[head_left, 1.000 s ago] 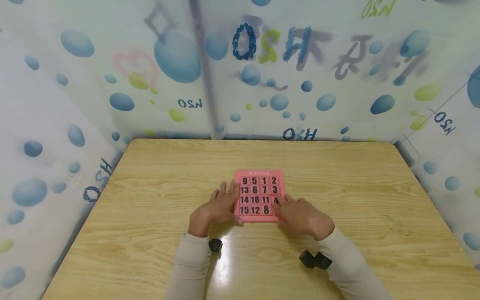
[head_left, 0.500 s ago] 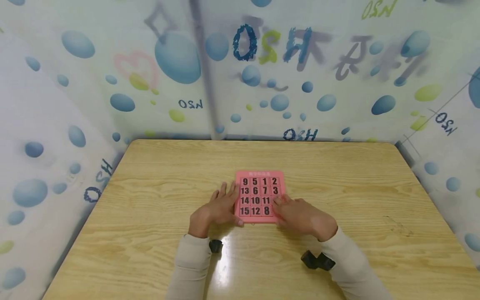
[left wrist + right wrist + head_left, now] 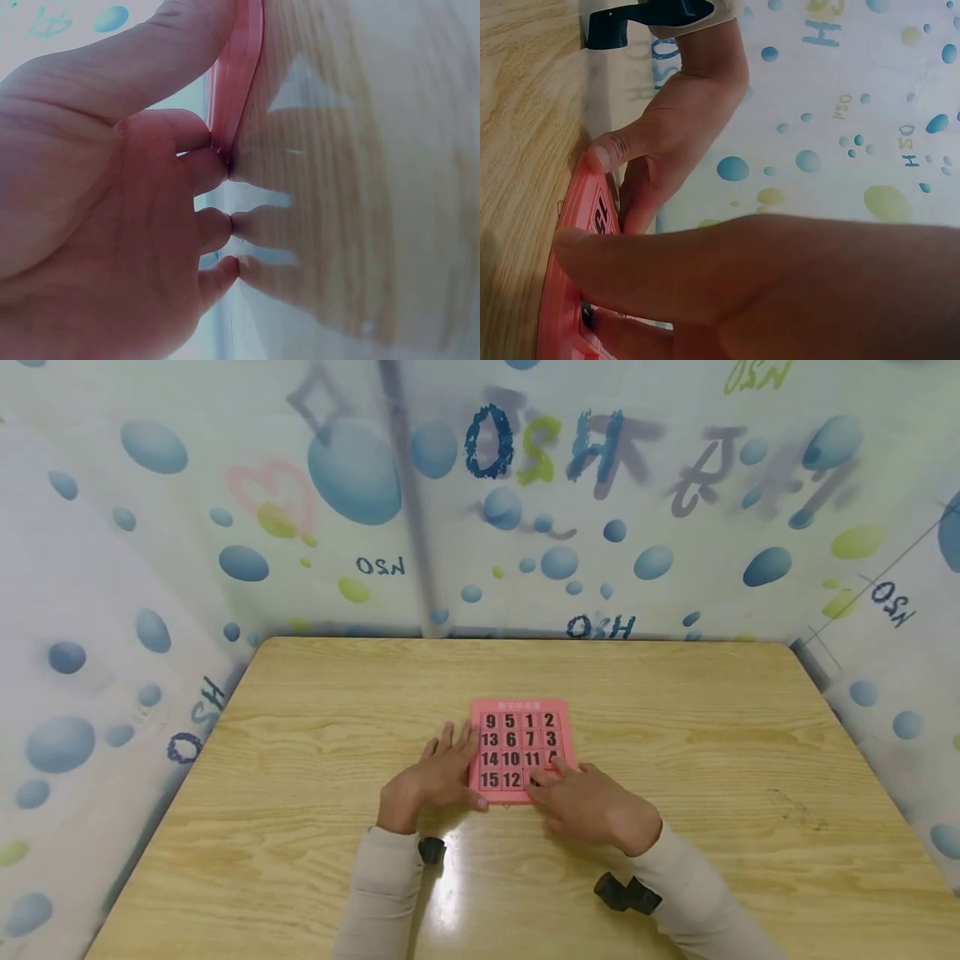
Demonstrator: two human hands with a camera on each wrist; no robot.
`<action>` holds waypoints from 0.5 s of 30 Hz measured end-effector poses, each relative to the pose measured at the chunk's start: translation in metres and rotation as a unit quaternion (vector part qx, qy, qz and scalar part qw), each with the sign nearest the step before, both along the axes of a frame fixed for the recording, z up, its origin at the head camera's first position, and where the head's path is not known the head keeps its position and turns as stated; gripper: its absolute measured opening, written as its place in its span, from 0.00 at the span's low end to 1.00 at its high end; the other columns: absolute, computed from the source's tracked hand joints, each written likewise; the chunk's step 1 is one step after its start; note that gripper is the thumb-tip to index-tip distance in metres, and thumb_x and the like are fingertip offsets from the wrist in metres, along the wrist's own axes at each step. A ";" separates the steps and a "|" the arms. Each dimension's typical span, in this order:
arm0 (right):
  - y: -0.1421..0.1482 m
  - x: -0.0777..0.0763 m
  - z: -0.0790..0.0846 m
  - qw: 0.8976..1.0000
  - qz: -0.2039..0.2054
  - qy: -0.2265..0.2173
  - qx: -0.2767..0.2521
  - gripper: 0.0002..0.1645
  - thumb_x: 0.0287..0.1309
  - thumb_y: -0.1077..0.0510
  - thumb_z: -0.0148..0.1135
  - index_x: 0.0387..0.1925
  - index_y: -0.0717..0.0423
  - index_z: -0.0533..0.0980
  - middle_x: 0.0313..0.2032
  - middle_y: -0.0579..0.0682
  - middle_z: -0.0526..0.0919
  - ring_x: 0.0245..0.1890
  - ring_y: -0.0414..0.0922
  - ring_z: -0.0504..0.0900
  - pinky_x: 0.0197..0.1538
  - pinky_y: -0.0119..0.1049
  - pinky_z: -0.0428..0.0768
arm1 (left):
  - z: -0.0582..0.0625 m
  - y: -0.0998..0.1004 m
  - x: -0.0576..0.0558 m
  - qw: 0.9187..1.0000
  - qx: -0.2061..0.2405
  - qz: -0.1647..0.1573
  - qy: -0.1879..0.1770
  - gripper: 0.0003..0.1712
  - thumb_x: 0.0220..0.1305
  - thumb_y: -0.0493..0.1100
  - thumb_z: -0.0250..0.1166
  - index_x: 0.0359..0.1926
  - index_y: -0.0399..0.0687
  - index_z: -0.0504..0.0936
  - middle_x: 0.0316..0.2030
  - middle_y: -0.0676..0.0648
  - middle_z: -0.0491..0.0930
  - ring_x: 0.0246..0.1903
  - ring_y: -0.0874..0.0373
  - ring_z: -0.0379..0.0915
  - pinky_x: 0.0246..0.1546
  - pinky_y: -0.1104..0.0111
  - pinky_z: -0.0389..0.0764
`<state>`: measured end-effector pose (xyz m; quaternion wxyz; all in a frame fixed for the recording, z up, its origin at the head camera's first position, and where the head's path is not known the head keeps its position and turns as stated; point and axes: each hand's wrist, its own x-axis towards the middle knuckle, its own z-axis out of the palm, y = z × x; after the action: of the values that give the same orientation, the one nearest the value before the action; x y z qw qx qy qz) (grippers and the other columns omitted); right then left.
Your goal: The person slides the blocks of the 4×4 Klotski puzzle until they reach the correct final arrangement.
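A pink sliding number puzzle [image 3: 519, 705] lies flat on the table, its black-numbered tiles facing up. My left hand [image 3: 438, 777] rests at its left side with the fingers spread. In the left wrist view, the left fingertips [image 3: 217, 225] meet the table and puzzle edge [image 3: 238, 82]. The left thumb [image 3: 604, 156] touches the near left corner in the right wrist view. My right hand [image 3: 588, 806] reaches over the near right corner, fingertips on the bottom-row tiles. Those fingers hide the 8 tile and partly cover the 4 [image 3: 552, 757]. The right thumb [image 3: 574, 244] lies along the near edge.
The wooden table [image 3: 337, 693] extends around the puzzle on all sides. Behind it and at both sides stands a white wall covering [image 3: 480, 543] with blue and green bubble prints. A black wrist device [image 3: 628, 893] hangs beside the right sleeve [image 3: 705, 893].
My right fingers have shifted left from the right column's 4 tile to the bottom row, over the 8. The 4 shows partly again. The left hand and puzzle stay in place.
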<state>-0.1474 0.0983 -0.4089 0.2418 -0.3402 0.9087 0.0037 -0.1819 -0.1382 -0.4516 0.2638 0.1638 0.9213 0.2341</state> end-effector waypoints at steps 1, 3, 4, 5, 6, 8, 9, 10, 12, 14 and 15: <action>0.000 0.000 0.000 1.000 -0.003 -0.003 0.002 0.31 0.68 0.48 0.59 0.70 0.48 0.69 0.72 0.49 0.67 0.73 0.57 0.61 0.69 0.61 0.65 | 0.000 0.000 0.000 1.000 0.000 0.001 0.000 0.68 0.55 0.55 0.74 0.79 0.42 0.35 0.78 0.41 0.30 0.76 0.41 0.18 0.76 0.48 0.32; 0.000 -0.001 0.000 1.000 -0.009 -0.011 0.004 0.31 0.68 0.48 0.58 0.70 0.48 0.69 0.72 0.49 0.66 0.74 0.57 0.60 0.70 0.61 0.63 | 0.000 0.000 0.000 1.000 0.002 0.001 0.000 0.68 0.54 0.55 0.74 0.79 0.42 0.35 0.78 0.41 0.30 0.76 0.40 0.18 0.76 0.48 0.32; 0.001 -0.002 0.000 1.000 -0.013 -0.015 0.004 0.31 0.69 0.48 0.57 0.70 0.47 0.68 0.73 0.49 0.65 0.74 0.57 0.59 0.70 0.61 0.63 | 0.000 0.000 0.000 1.000 0.003 0.001 0.000 0.68 0.54 0.55 0.74 0.79 0.42 0.35 0.78 0.41 0.30 0.76 0.40 0.18 0.76 0.48 0.32; 0.001 -0.003 0.000 1.000 -0.017 -0.019 0.004 0.30 0.69 0.48 0.57 0.70 0.47 0.68 0.73 0.49 0.65 0.74 0.57 0.59 0.70 0.61 0.62 | 0.000 0.000 0.000 1.000 0.004 0.001 0.000 0.68 0.54 0.54 0.74 0.79 0.42 0.35 0.78 0.41 0.30 0.76 0.40 0.18 0.76 0.48 0.32; 0.002 -0.003 0.001 1.000 -0.021 -0.022 0.004 0.30 0.69 0.49 0.57 0.70 0.46 0.68 0.73 0.49 0.65 0.74 0.57 0.59 0.71 0.61 0.61 | 0.000 0.000 0.000 1.000 0.005 0.001 0.000 0.68 0.54 0.54 0.74 0.79 0.42 0.35 0.78 0.41 0.30 0.76 0.40 0.18 0.76 0.48 0.32; 0.003 -0.004 0.002 0.999 -0.030 -0.031 0.005 0.30 0.69 0.49 0.56 0.71 0.46 0.68 0.73 0.48 0.65 0.74 0.57 0.58 0.71 0.61 0.60 | -0.001 0.000 0.000 1.000 0.006 0.001 -0.001 0.68 0.54 0.54 0.74 0.79 0.42 0.35 0.78 0.41 0.30 0.76 0.41 0.18 0.76 0.48 0.31; 0.004 -0.004 0.002 0.999 -0.033 -0.034 0.004 0.30 0.69 0.49 0.57 0.71 0.46 0.69 0.73 0.48 0.65 0.74 0.58 0.58 0.71 0.62 0.60 | 0.000 0.000 0.000 1.000 0.008 0.002 -0.003 0.68 0.54 0.54 0.75 0.79 0.42 0.35 0.78 0.41 0.30 0.76 0.41 0.18 0.76 0.48 0.31; 0.005 -0.004 0.003 0.999 -0.036 -0.037 0.004 0.30 0.69 0.49 0.57 0.70 0.46 0.69 0.73 0.48 0.65 0.75 0.58 0.57 0.71 0.62 0.60 | 0.000 0.000 0.000 1.000 0.009 0.003 -0.004 0.68 0.54 0.54 0.75 0.79 0.42 0.35 0.78 0.41 0.30 0.76 0.41 0.17 0.76 0.47 0.31; 0.006 -0.004 0.004 0.998 -0.041 -0.041 0.005 0.30 0.69 0.48 0.57 0.70 0.47 0.69 0.72 0.49 0.66 0.75 0.59 0.57 0.71 0.62 0.59 | 0.000 0.000 0.000 1.000 0.010 0.003 -0.007 0.68 0.54 0.54 0.74 0.79 0.43 0.34 0.78 0.41 0.29 0.76 0.41 0.17 0.76 0.47 0.31; 0.008 -0.004 0.005 0.998 -0.045 -0.043 0.004 0.30 0.69 0.48 0.57 0.70 0.47 0.69 0.72 0.50 0.66 0.75 0.59 0.57 0.71 0.62 0.60 | 0.001 0.000 0.000 1.000 0.012 0.004 -0.009 0.68 0.54 0.53 0.74 0.79 0.42 0.34 0.78 0.41 0.29 0.76 0.41 0.17 0.76 0.47 0.31; 0.009 -0.004 0.006 0.998 -0.045 -0.042 0.002 0.30 0.69 0.48 0.57 0.70 0.48 0.69 0.72 0.50 0.66 0.74 0.59 0.58 0.71 0.62 0.60 | 0.001 0.000 0.000 1.000 0.014 0.004 -0.010 0.68 0.54 0.53 0.74 0.79 0.42 0.34 0.78 0.41 0.29 0.76 0.41 0.17 0.76 0.47 0.30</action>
<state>-0.1516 0.1073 -0.4032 0.2809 -0.2982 0.9120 -0.0194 -0.1816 -0.1383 -0.4507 0.2696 0.1613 0.9161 0.2493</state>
